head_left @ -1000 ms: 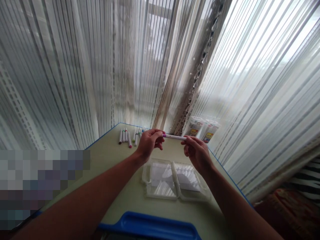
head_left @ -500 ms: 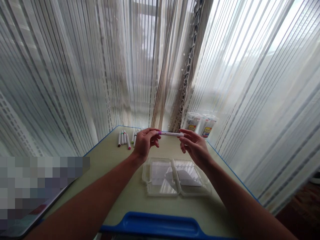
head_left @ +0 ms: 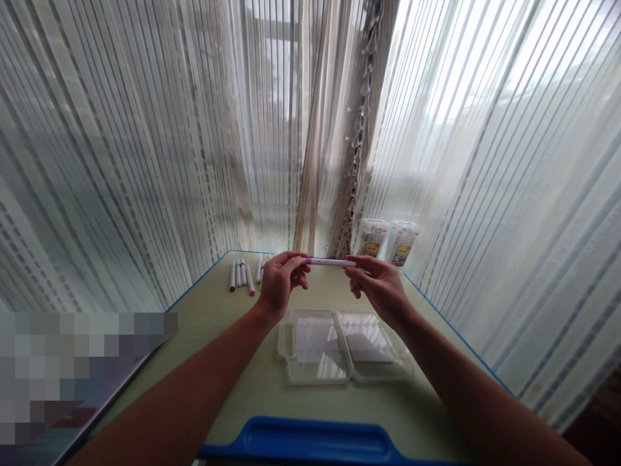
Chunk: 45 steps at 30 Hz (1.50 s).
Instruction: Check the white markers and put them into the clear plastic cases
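Both hands hold one white marker (head_left: 330, 262) level above the table, its purple band near the left end. My left hand (head_left: 282, 282) pinches the left end with thumb and fingers. My right hand (head_left: 378, 285) grips the right end with its fingertips. Below them an open clear plastic case (head_left: 343, 348) lies flat on the green table (head_left: 228, 323). Several more markers (head_left: 241, 276) lie in a row at the table's far left.
Two clear tubs with yellow labels (head_left: 385, 240) stand at the far right by the striped sheer curtains (head_left: 145, 142). A blue plastic handle (head_left: 315, 440) runs along the near edge. The table has a blue rim.
The hands and the marker stay together; they have shifted slightly left in view as the camera turned. The right fingers loosened a little round the marker's end.
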Available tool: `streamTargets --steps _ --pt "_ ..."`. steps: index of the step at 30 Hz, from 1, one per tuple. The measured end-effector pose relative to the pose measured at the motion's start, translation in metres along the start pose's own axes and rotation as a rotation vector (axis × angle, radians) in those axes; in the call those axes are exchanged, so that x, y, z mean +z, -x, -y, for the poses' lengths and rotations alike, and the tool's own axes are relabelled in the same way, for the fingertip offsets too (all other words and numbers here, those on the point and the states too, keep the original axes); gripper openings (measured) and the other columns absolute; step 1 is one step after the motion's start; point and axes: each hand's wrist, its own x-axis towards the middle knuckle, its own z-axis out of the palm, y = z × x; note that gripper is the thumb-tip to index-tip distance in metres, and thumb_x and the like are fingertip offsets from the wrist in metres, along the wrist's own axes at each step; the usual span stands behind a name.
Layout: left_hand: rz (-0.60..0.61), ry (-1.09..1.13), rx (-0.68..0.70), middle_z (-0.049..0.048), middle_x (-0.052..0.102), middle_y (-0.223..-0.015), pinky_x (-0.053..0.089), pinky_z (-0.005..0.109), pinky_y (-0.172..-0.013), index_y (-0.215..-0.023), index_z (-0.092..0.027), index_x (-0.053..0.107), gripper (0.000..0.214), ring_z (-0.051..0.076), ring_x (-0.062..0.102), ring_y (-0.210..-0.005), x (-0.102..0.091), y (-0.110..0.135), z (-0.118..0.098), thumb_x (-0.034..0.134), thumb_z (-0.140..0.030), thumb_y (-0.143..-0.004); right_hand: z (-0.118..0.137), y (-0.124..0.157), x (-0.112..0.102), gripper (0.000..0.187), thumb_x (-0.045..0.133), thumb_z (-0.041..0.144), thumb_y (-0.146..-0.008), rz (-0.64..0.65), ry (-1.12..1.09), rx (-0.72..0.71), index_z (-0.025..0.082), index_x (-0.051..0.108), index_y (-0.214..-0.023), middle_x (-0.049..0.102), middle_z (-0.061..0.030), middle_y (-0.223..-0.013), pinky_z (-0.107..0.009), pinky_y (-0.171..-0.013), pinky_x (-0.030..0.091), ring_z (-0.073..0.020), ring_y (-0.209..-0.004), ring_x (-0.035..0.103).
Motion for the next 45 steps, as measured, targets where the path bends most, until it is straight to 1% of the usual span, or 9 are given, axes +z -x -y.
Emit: streamTargets --steps 8,14,20,25,33,36,39,42,45 --pt "-0.012 -0.012 0.006 0.0021 0.065 -0.064 0.046 0.024 -0.042 -0.087 -0.01 0.067 0.022 0.01 0.053 -0.044 -0.0005 -0.001 0.0006 0.07 -0.025 -0.071 -0.0005 -0.0003 -0.0004 0.033 0.09 0.028 -0.066 0.024 0.003 -0.008 0.016 0.079 -0.094 0.066 0.0001 -0.061 -0.022 -0.039 0.042 -0.0097 -0.044 0.056" --pt "0.009 -0.031 0.025 0.0018 0.065 -0.066 0.046 0.024 -0.043 -0.091 -0.011 0.067 0.025 0.009 0.052 -0.045 -0.0007 0.0006 -0.0006 0.071 -0.026 -0.072 -0.0015 -0.0016 -0.0023 0.035 0.09 0.03 -0.065 0.001 0.02 0.007 0.015 0.078 -0.094 0.065 0.0009 -0.058 -0.023 -0.039 0.042 -0.0099 -0.044 0.054" --pt "0.043 -0.065 0.073 0.001 0.065 -0.071 0.047 0.024 -0.044 -0.098 -0.012 0.067 0.027 0.008 0.051 -0.046 -0.0014 0.0022 0.0004 0.07 -0.024 -0.073 0.0009 -0.0021 -0.0033 0.036 0.09 0.033 -0.064 -0.03 0.001 0.026 0.015 0.077 -0.092 0.067 -0.0004 -0.065 -0.023 -0.039 0.041 -0.0083 -0.044 0.053" --pt "0.056 -0.116 0.111 0.0013 0.065 -0.073 0.046 0.023 -0.044 -0.099 -0.012 0.068 0.029 0.007 0.051 -0.045 -0.0014 0.0028 0.0017 0.071 -0.026 -0.074 0.0028 -0.0028 -0.0033 0.037 0.092 0.034 -0.06 -0.055 -0.024 0.022 0.016 0.076 -0.089 0.069 -0.0014 -0.071 -0.022 -0.038 0.039 -0.0075 -0.044 0.052" --pt "0.027 -0.172 0.145 0.0035 0.066 -0.082 0.049 0.024 -0.044 -0.103 -0.012 0.068 0.028 0.007 0.051 -0.046 -0.0017 0.0024 0.0032 0.068 -0.024 -0.078 0.0036 -0.0022 -0.0008 0.041 0.091 0.034 -0.061 -0.056 -0.015 0.023 0.016 0.077 -0.095 0.07 -0.0016 -0.068 -0.023 -0.039 0.042 -0.0096 -0.043 0.055" --pt "0.011 -0.179 0.141 0.0031 0.066 -0.083 0.049 0.025 -0.042 -0.105 -0.012 0.067 0.029 0.007 0.05 -0.045 -0.0022 0.0006 0.0048 0.066 -0.024 -0.078 0.0045 -0.0014 0.0007 0.043 0.091 0.036 -0.06 -0.07 0.0 0.021 0.015 0.078 -0.096 0.072 -0.0032 -0.072 -0.024 -0.037 0.042 -0.0103 -0.042 0.057" --pt "-0.005 -0.175 0.128 0.0027 0.065 -0.082 0.049 0.025 -0.042 -0.106 -0.012 0.066 0.031 0.007 0.051 -0.046 -0.0022 -0.0015 0.0057 0.067 -0.024 -0.078 0.0036 -0.0013 0.0012 0.043 0.09 0.037 -0.061 -0.081 0.026 -0.017 0.016 0.078 -0.096 0.073 -0.0041 -0.075 -0.024 -0.035 0.042 -0.0112 -0.04 0.058" --pt "-0.013 -0.157 0.102 0.0022 0.064 -0.082 0.049 0.025 -0.042 -0.105 -0.012 0.066 0.032 0.007 0.051 -0.046 -0.0024 -0.0027 0.0062 0.068 -0.025 -0.077 0.0027 -0.0011 0.0014 0.041 0.089 0.039 -0.064 -0.076 0.057 -0.056 0.015 0.078 -0.096 0.073 -0.0035 -0.07 -0.024 -0.034 0.042 -0.0118 -0.039 0.059" --pt "-0.023 -0.127 0.066 0.0021 0.064 -0.083 0.049 0.025 -0.043 -0.105 -0.013 0.066 0.032 0.007 0.052 -0.047 -0.0035 -0.003 0.0062 0.068 -0.025 -0.076 0.0047 0.0004 0.0033 0.04 0.089 0.039 -0.065 -0.047 0.054 -0.055 0.015 0.079 -0.095 0.071 -0.0018 -0.063 -0.024 -0.034 0.043 -0.0124 -0.039 0.059"
